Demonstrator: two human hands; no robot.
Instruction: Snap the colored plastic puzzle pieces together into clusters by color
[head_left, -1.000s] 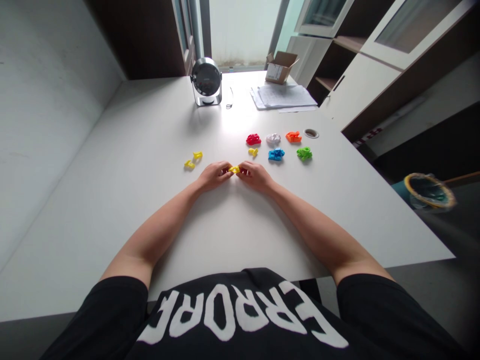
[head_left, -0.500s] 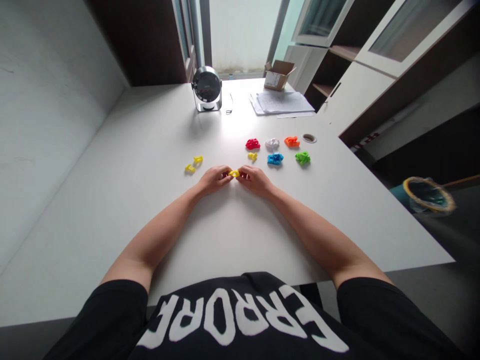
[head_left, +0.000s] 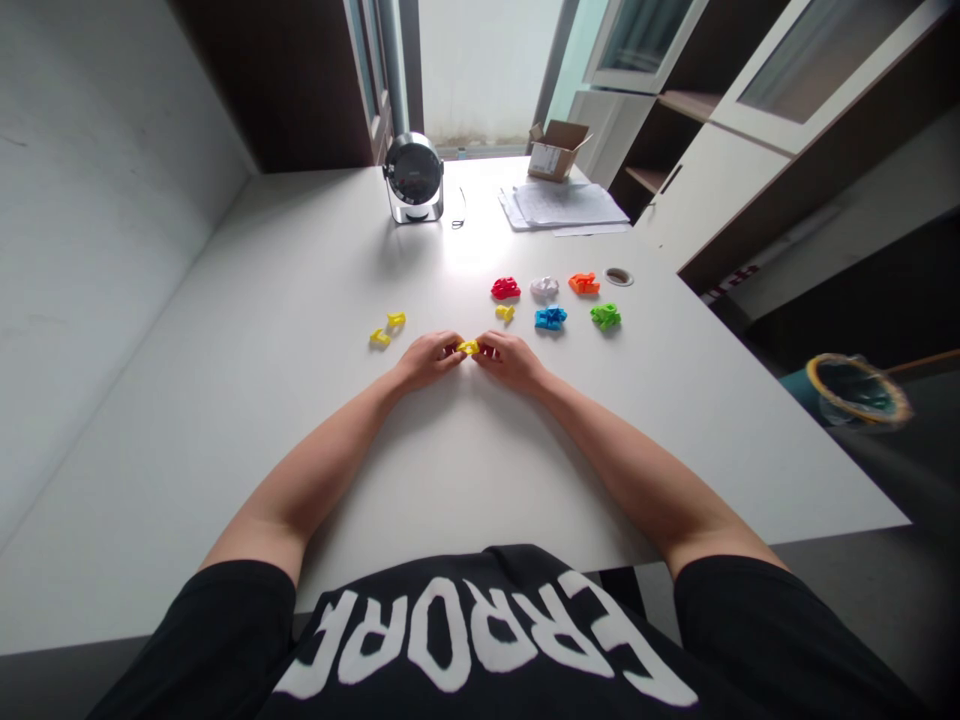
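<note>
Between my two hands is a small yellow plastic clip (head_left: 469,347), just above or on the white table (head_left: 472,440); I cannot tell which. Fingers of my left hand (head_left: 429,360) pinch its left end, and those of my right hand (head_left: 511,360) pinch its right end. Left of my left hand lie two more yellow clips, one nearer (head_left: 380,337) and one farther (head_left: 396,319). Beyond my right hand sit a few yellow clips (head_left: 505,312), with red clips (head_left: 505,288) behind them. Farther right are blue clips (head_left: 550,318) and green clips (head_left: 606,316).
White clips (head_left: 544,287) and orange clips (head_left: 583,283) lie beside the red ones, near a round cable hole (head_left: 619,276). At the back stand a round black device (head_left: 415,170), papers (head_left: 571,206) and an opened cardboard box (head_left: 556,152). A bin (head_left: 857,390) is off the right edge.
</note>
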